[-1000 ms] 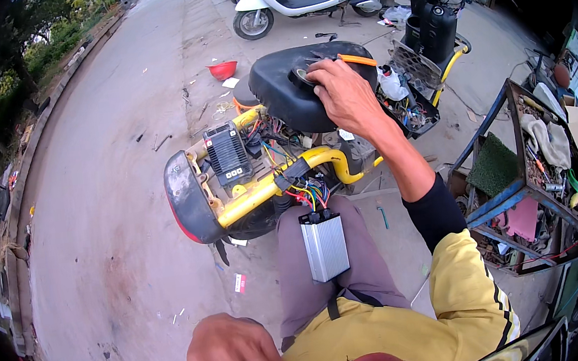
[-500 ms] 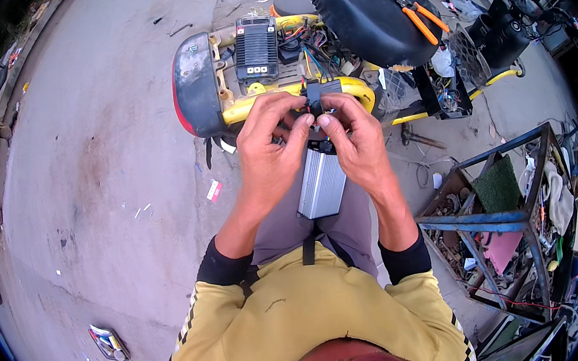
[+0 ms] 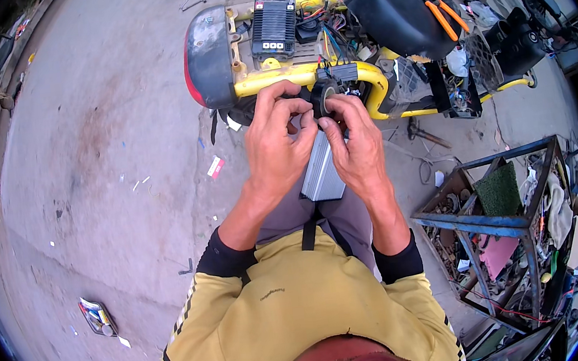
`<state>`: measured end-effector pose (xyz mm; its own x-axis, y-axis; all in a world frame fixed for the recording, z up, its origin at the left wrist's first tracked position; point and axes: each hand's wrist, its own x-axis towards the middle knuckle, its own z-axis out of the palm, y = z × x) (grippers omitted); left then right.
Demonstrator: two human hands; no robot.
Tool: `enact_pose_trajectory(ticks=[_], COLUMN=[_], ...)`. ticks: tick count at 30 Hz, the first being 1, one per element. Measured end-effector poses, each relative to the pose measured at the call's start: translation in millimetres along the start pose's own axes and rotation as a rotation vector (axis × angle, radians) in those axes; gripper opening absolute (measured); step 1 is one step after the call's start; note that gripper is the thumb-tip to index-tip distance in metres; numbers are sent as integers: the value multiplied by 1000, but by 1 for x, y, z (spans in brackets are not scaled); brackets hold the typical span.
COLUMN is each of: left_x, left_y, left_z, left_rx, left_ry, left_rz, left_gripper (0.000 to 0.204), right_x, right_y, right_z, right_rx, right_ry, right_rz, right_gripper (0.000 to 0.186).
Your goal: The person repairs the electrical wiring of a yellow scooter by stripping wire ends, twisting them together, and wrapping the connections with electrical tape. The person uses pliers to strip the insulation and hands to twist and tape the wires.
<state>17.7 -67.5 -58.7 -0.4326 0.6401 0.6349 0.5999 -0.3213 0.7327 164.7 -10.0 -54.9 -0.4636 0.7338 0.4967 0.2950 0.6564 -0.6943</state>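
Observation:
Between my two hands, above my lap, is a roll of black electrical tape [image 3: 323, 95], its ring tilted so the hole shows. My right hand [image 3: 356, 143] grips the roll from the right, thumb and fingers closed on it. At the roll's left edge, my left hand [image 3: 278, 139] is closed in a pinch; what lies between its fingertips is too small to make out. Below the roll, a finned silver controller box [image 3: 322, 177] rests on my thighs, partly covered by my right hand. Thin wires [image 3: 323, 68] show behind the roll.
Ahead stands a yellow scooter frame [image 3: 278, 80] with exposed wiring and a black finned box [image 3: 274, 27]. Orange-handled pliers [image 3: 443, 19] lie on its black seat [image 3: 390, 8]. A hammer [image 3: 428, 135] is on the ground. A metal-framed scrap bin [image 3: 479, 221] stands right; a small tray [image 3: 98, 318] sits left.
The tape roll has turned so that its hole now faces more toward me. Both hands have shifted slightly, and the whole view has moved, with the scooter now higher and farther right.

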Motion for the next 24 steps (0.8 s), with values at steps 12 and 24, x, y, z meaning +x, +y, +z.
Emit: enact_pose_trajectory(ticks=[12,24], left_x=[1,5], left_y=[-1,-1], left_z=[-6,-15], left_rx=[9,177], left_ry=[-2,-120], left_rz=[1,112], left_gripper=[21,21], right_x=[-6,-4], right_y=[-2,-6], right_z=[0,-4], right_rx=[-19,-293], right_ry=[-26,-48], right_rz=[11,-166], right_gripper=[32,37])
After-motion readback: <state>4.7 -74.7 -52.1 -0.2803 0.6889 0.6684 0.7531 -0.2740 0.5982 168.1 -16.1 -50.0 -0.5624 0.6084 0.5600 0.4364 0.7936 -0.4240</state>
